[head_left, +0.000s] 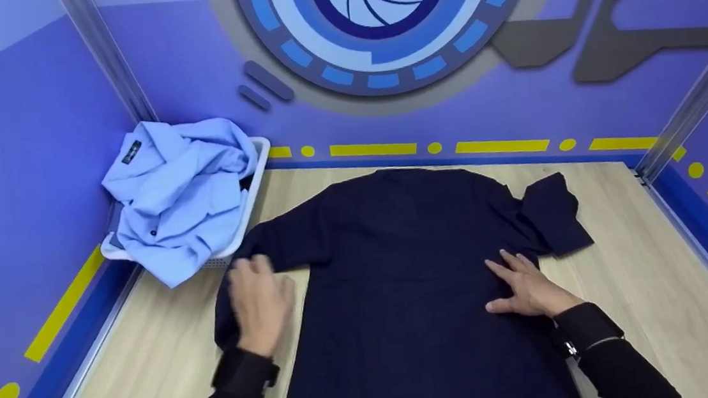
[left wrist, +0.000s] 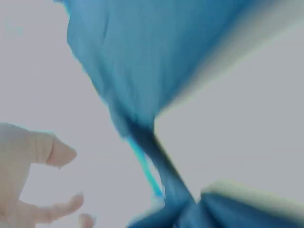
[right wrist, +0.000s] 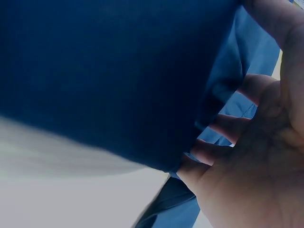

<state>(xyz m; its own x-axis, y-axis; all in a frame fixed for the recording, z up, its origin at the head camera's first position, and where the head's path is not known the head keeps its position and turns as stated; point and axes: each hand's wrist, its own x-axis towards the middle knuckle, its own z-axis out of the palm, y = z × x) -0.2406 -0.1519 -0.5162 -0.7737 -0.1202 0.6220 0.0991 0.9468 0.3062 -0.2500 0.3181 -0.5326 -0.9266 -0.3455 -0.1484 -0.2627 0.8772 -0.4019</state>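
Note:
A dark navy shirt (head_left: 408, 271) lies spread on the wooden table, its left sleeve (head_left: 296, 236) bent outward and down, its right sleeve (head_left: 557, 213) folded out to the side. My left hand (head_left: 262, 303), blurred, hovers by the lower part of the left sleeve. In the left wrist view its thumb (left wrist: 59, 153) and fingers are apart with nothing between them, and the dark cloth (left wrist: 142, 57) is beside them. My right hand (head_left: 525, 286) rests with spread fingers on the shirt's right edge. In the right wrist view, its fingertips are partly hidden by the cloth (right wrist: 118, 71).
A white basket (head_left: 253, 214) at the back left holds a crumpled light blue shirt (head_left: 179, 182) that hangs over its rim. Blue panels (head_left: 449, 114) with metal corner posts enclose the wooden table (head_left: 649, 276) at the back and sides.

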